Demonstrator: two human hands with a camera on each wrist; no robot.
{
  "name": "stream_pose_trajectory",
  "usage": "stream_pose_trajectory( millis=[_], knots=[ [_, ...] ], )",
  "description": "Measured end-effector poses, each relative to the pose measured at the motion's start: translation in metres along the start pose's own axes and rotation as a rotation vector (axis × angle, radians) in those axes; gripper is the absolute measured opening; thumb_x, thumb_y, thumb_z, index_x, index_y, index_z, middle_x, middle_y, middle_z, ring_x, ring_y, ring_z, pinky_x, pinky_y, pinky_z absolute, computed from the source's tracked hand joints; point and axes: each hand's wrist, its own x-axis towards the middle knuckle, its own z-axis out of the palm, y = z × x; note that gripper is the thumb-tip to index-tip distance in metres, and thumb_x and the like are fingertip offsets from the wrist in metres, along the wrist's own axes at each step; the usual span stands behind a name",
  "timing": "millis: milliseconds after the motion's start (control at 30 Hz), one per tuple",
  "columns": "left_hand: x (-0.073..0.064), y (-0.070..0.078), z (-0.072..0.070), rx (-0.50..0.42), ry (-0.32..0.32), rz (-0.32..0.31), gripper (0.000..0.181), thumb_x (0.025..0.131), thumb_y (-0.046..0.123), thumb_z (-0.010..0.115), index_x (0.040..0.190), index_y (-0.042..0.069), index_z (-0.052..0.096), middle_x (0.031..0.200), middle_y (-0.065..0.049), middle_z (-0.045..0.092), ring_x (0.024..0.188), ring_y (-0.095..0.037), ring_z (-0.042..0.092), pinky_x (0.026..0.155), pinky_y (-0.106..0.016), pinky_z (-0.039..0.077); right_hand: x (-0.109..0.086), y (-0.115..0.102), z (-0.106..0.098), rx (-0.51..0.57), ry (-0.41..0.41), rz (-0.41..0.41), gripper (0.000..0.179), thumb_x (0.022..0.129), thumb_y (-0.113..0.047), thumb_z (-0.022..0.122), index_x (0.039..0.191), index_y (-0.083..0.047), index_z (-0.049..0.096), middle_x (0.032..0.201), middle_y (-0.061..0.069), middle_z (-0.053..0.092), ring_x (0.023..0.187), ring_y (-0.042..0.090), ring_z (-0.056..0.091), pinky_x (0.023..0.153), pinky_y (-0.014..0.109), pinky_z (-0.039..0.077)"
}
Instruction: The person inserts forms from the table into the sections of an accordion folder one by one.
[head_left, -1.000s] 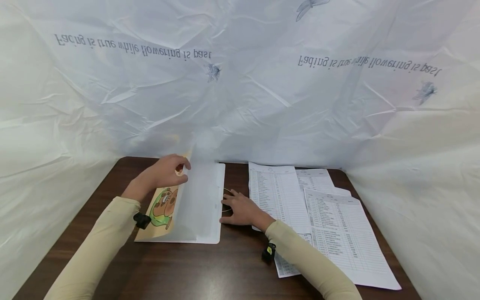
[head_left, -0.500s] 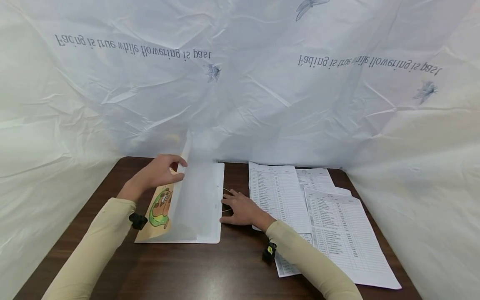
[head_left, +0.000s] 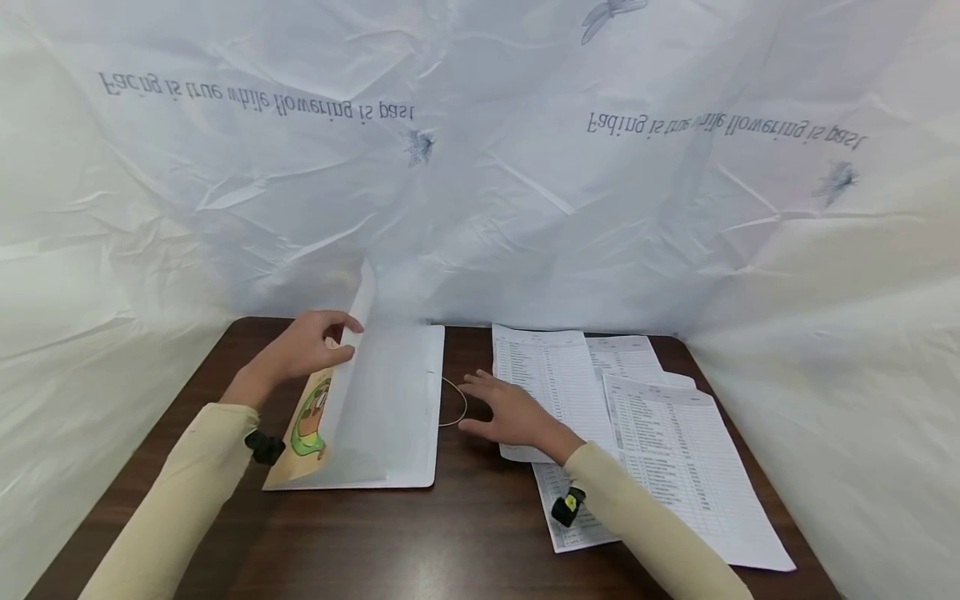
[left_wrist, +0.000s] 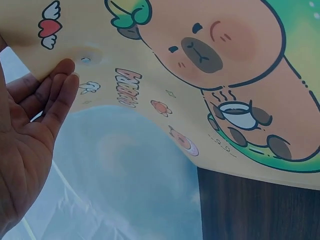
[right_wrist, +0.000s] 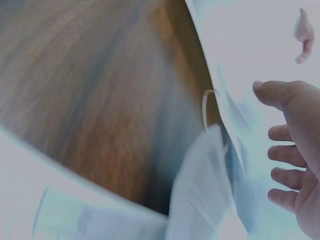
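My left hand [head_left: 311,342] pinches the free edge of a folder's cover [head_left: 306,429] and holds it half raised. In the left wrist view, that cover [left_wrist: 240,60] is tan with a cartoon capybara holding a cup, and fingers and thumb meet at its edge. The folder's white inside [head_left: 405,408] lies on the table, facing up. A thin elastic loop [head_left: 465,404] sticks out from its right edge. My right hand [head_left: 517,412] hovers near the loop with fingers spread, holding nothing; the right wrist view shows the hand [right_wrist: 300,140] with its fingers apart.
Several overlapping printed sheets [head_left: 675,475] lie on the right of the brown table [head_left: 420,542], partly under the right forearm. A white plastic sheet [head_left: 480,208] with printed lettering rises behind the table and along both sides.
The left hand has drawn the cover farther left, curling it and baring more of the white inside. My right hand has moved off the folder's edge to the right, exposing the elastic loop.
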Motion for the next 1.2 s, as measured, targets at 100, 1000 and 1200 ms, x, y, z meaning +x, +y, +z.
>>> stream_pose_trajectory(
  millis=[100,1000,1200],
  knots=[
    [-0.002,-0.003,0.000,-0.014,0.018,0.011,0.033,0.092,0.018,0.067,0.121,0.002,0.070,0.093,-0.004,0.062,0.078,-0.020,0.050,0.070,-0.036,0.044,-0.013,0.006,-0.011,0.005,0.088,-0.005,0.066,0.095,-0.052,0.066,0.147,-0.011,0.056,0.156,0.010,0.047,0.146,0.029,0.041,0.111,0.050,0.041],
    [-0.011,-0.007,-0.002,-0.083,0.074,0.001,0.030,0.091,0.009,0.066,0.119,0.003,0.070,0.093,-0.006,0.064,0.076,-0.019,0.054,0.068,-0.030,0.047,-0.164,0.106,-0.080,-0.137,0.441,0.404,0.062,0.086,-0.032,0.082,0.135,-0.001,0.063,0.135,0.024,0.062,0.118,0.044,0.062,0.089,0.057,0.053],
    [-0.011,-0.011,0.000,-0.086,0.085,0.006,0.029,0.092,0.009,0.062,0.120,0.005,0.070,0.095,-0.006,0.064,0.080,-0.021,0.053,0.070,-0.029,0.046,-0.197,0.129,-0.088,-0.102,0.477,0.495,0.061,0.085,-0.025,0.083,0.136,0.002,0.061,0.135,0.029,0.059,0.112,0.047,0.063,0.085,0.059,0.054]
  ],
)
